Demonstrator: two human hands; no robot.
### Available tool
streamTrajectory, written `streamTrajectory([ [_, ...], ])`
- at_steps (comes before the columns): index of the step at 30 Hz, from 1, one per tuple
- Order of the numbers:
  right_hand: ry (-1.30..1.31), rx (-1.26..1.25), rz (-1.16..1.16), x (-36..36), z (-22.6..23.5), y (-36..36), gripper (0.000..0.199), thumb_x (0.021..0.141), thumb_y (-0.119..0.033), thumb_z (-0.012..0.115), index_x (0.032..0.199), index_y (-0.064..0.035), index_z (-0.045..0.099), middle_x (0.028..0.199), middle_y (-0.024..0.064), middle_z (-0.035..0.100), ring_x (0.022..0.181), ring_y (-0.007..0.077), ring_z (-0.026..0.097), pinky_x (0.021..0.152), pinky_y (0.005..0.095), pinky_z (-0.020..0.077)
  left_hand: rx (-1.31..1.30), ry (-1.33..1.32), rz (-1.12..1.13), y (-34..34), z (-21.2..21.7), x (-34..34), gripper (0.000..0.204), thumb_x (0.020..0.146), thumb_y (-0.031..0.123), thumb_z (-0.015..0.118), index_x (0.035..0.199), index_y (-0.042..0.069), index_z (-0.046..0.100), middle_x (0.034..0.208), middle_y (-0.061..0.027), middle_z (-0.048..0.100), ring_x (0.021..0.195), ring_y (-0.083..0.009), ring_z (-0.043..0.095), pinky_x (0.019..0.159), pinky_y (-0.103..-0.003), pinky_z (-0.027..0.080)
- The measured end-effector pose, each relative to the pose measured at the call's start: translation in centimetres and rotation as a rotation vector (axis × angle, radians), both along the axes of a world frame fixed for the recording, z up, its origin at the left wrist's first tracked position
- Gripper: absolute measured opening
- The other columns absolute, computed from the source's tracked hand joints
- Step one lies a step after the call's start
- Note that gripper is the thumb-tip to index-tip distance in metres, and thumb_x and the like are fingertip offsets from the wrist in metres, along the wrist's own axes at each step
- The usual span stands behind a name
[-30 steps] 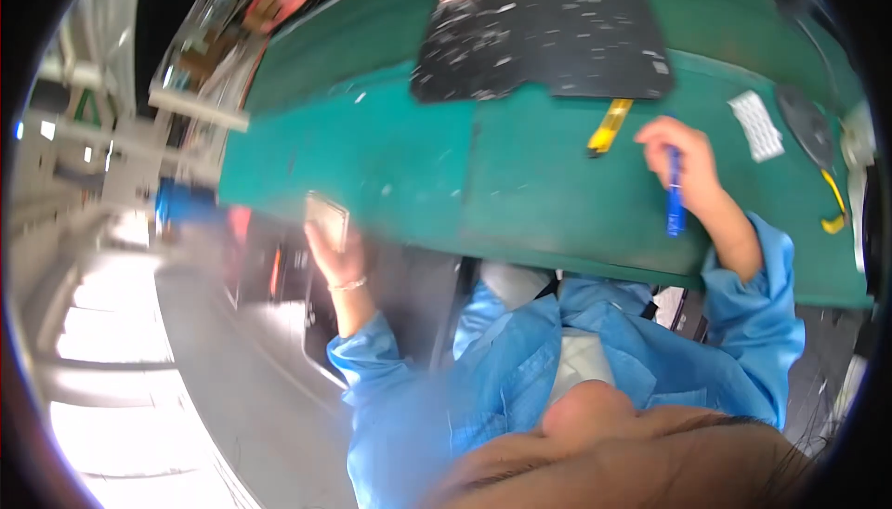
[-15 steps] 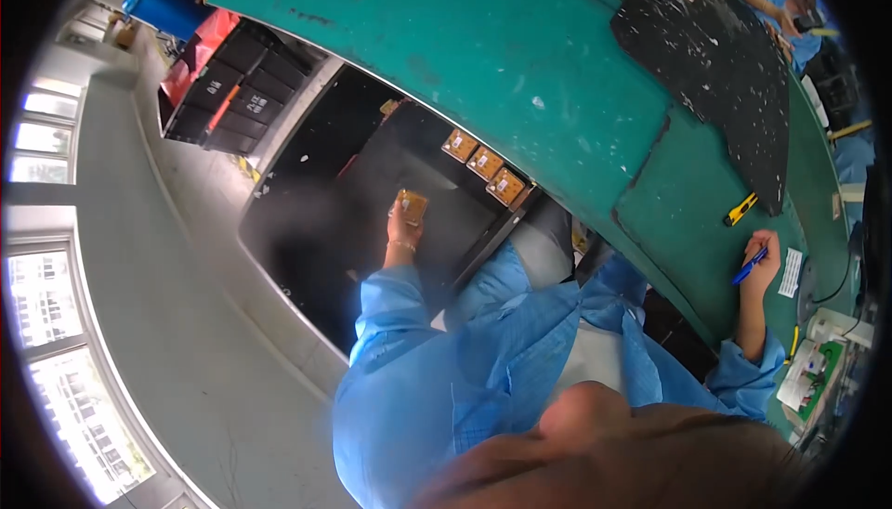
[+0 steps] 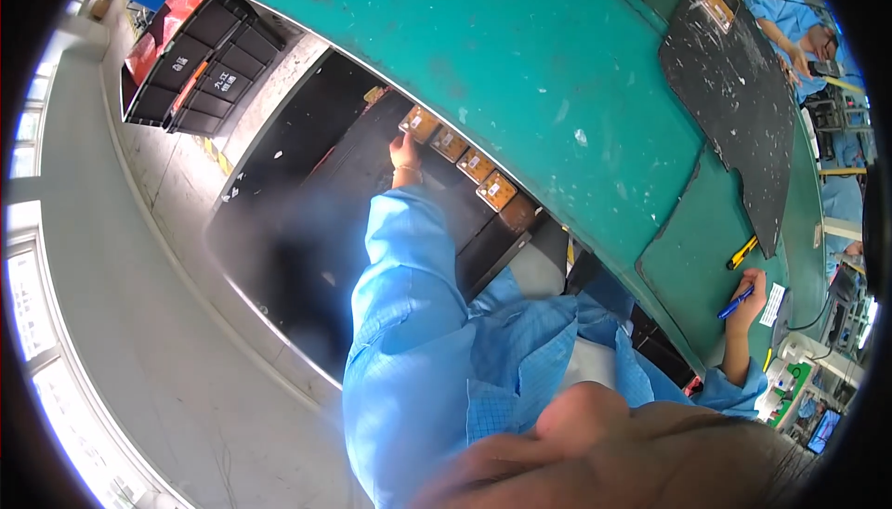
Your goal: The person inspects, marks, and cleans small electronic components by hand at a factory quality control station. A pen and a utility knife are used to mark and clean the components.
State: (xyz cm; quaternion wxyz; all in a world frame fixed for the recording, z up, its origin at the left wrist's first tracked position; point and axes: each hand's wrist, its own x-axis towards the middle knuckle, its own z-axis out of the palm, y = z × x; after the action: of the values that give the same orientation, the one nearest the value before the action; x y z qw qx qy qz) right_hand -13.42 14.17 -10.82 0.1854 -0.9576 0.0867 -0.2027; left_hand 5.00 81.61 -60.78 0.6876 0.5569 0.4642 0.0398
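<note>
Brown boxes (image 3: 460,158) sit in a row in the black bin under the green tabletop (image 3: 520,63); left hand (image 3: 405,151) touches the end one, grip unclear, right hand (image 3: 749,293) closed on a blue pen (image 3: 735,303) — blind reach could knock the row.

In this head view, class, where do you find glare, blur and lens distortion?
Head view: glare washes out the windows at left; the blue sleeve and nearest foreground are out of focus; the green table edge bows from fisheye; black corners vignette.
</note>
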Motion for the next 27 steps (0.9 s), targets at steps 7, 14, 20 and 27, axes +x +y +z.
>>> streamTrajectory([
  [7,-0.023,0.304,-0.091,-1.4,-1.6,-4.7,0.014,0.086,0.009,0.041,0.089,0.0020,0.053,0.077,0.0051,0.051,0.066,0.0106,0.044,0.060,0.0220,0.0374,0.124,-0.286,0.136,-3.2,-1.5,3.4,0.059,0.085,0.031,0.069,0.123,-0.008,0.049,0.111,-0.0183,0.063,0.103,-0.0249,0.062,0.083,-0.034,0.051],
  [14,0.025,-0.033,0.002,-0.5,0.1,-0.5,0.012,0.085,0.010,0.040,0.085,0.0020,0.049,0.073,0.0059,0.046,0.064,0.0125,0.042,0.058,0.0242,0.0339,-0.467,-0.407,-0.109,-8.6,9.3,8.6,0.045,0.086,0.025,0.068,0.121,0.000,0.054,0.096,-0.0134,0.067,0.080,-0.0196,0.067,0.057,-0.031,0.052],
  [20,0.002,-0.073,-0.003,-1.8,-0.8,-1.4,0.010,0.085,0.009,0.041,0.083,0.0021,0.048,0.072,0.0061,0.045,0.063,0.0126,0.042,0.058,0.0244,0.0339,-0.504,-0.348,-0.198,-7.9,10.5,8.5,0.043,0.086,0.023,0.068,0.120,0.001,0.055,0.092,-0.0121,0.068,0.074,-0.0186,0.066,0.053,-0.030,0.050],
  [27,-0.031,-0.107,0.010,-0.7,-0.4,-0.3,0.012,0.077,0.010,0.049,0.081,-0.0007,0.052,0.069,0.0080,0.043,0.062,0.0176,0.044,0.057,0.0286,0.0359,-0.536,-0.142,-0.399,-7.6,11.1,3.9,0.040,0.085,0.022,0.068,0.119,0.003,0.056,0.088,-0.0106,0.068,0.068,-0.0174,0.065,0.049,-0.029,0.048],
])
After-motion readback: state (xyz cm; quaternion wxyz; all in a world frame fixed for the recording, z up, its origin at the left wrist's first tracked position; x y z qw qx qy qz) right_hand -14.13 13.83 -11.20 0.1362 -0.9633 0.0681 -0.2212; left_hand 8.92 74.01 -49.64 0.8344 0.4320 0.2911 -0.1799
